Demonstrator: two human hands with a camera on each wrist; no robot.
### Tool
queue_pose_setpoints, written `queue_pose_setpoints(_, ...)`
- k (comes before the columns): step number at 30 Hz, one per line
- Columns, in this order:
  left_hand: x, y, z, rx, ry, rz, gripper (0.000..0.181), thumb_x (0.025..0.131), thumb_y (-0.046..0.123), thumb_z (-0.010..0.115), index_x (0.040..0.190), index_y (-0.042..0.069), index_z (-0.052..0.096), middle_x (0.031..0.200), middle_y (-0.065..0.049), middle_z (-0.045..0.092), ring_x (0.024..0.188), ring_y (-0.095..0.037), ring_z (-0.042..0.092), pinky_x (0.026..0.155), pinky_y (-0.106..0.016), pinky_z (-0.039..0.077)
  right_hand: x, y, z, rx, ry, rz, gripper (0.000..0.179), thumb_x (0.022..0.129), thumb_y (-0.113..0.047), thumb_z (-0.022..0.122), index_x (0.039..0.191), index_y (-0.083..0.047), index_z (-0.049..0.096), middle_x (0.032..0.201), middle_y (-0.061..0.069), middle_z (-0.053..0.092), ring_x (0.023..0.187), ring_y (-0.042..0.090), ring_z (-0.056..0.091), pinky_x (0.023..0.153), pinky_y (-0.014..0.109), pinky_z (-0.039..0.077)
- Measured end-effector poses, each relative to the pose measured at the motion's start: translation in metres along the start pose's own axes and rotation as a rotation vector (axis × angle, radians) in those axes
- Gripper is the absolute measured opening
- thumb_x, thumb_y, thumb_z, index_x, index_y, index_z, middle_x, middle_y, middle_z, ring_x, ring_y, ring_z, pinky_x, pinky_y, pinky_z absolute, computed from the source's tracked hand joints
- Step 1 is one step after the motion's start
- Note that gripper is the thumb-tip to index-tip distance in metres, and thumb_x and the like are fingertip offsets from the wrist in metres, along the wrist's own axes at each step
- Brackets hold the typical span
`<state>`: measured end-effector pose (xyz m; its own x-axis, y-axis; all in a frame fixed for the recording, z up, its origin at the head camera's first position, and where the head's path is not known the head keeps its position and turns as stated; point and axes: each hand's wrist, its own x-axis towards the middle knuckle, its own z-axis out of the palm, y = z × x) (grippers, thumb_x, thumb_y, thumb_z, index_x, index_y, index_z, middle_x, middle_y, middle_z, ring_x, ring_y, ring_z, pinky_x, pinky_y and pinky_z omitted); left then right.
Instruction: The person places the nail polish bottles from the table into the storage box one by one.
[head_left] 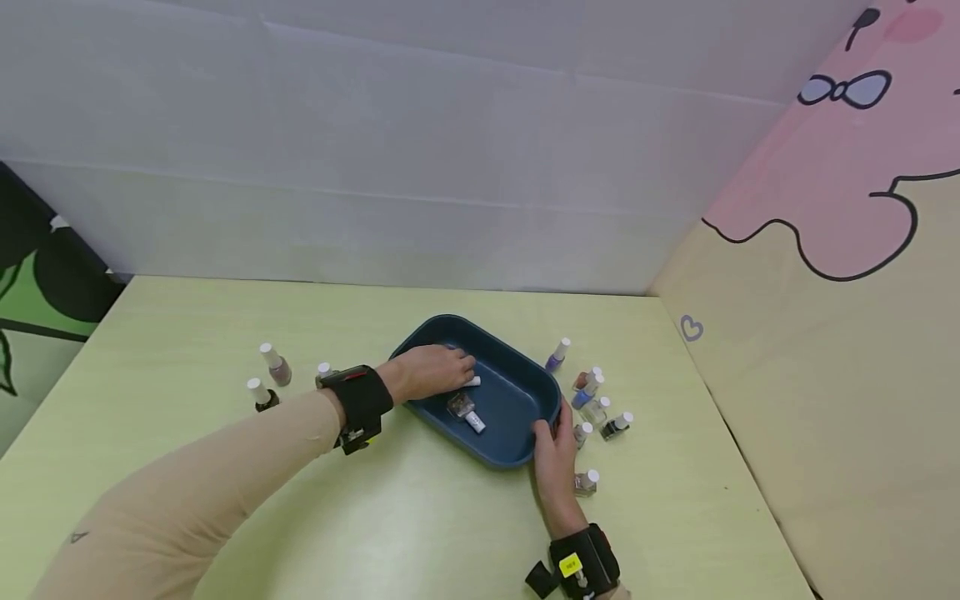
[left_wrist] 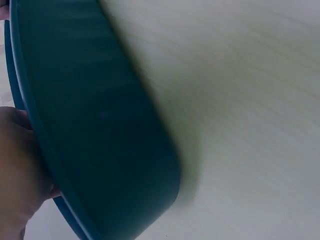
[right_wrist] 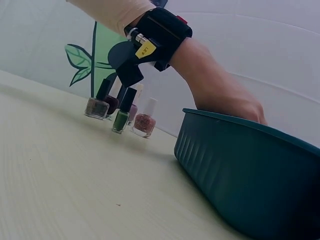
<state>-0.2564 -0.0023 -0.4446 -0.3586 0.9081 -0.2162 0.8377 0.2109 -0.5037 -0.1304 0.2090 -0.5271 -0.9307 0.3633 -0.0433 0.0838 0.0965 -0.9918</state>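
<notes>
A dark blue rectangular tray (head_left: 517, 433) sits at an angle on the table. My left hand (head_left: 431, 371) reaches over its left rim, fingers curled down inside at a white-capped nail polish bottle (head_left: 472, 382); the hand hides most of that bottle. Beside it in the tray lies another nail polish bottle (head_left: 467, 412), on its side with its white cap toward me. My right hand (head_left: 556, 461) grips the tray's right end, thumb at the rim and fingers along the outer wall. In the right wrist view, the left hand (right_wrist: 227, 100) dips behind the tray wall (right_wrist: 245, 170).
Several nail polish bottles stand right of the tray, among them a purple one (head_left: 557, 356) and a dark one (head_left: 617, 426). Others stand at the left, including a mauve one (head_left: 277, 367), a green one (right_wrist: 121, 120) and a glittery pink one (right_wrist: 144, 125). A white wall (head_left: 450, 192) rises behind the table.
</notes>
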Motion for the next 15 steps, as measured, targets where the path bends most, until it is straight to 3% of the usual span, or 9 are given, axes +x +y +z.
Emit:
queue_pose_setpoints(5, 0.005, 0.006, 0.005, -0.028, 0.068, -0.022, 0.037, 0.094, 0.014, 0.077, 0.128, 0.015, 0.064, 0.124, -0.003, 0.067, 0.109, -0.015, 0.066, 0.09, -0.024, 0.056, 0.001, 0.001, 0.0, 0.0, -0.004, -0.002, 0.064, 0.1, -0.01, 0.047, 0.162, -0.015, 0.031, 0.164, 0.008, 0.035, 0.144, 0.028, 0.039, 0.118, 0.053, 0.034)
queue_pose_setpoints(15, 0.012, 0.014, 0.006, -0.107, 0.092, -0.073, 0.027, 0.098, 0.016, 0.072, 0.124, 0.013, 0.064, 0.121, -0.003, 0.069, 0.104, -0.015, 0.068, 0.086, -0.025, 0.056, 0.001, 0.001, -0.001, -0.01, -0.002, 0.011, 0.064, 0.1, -0.01, 0.047, 0.162, -0.014, 0.031, 0.165, 0.009, 0.034, 0.146, 0.028, 0.038, 0.119, 0.053, 0.033)
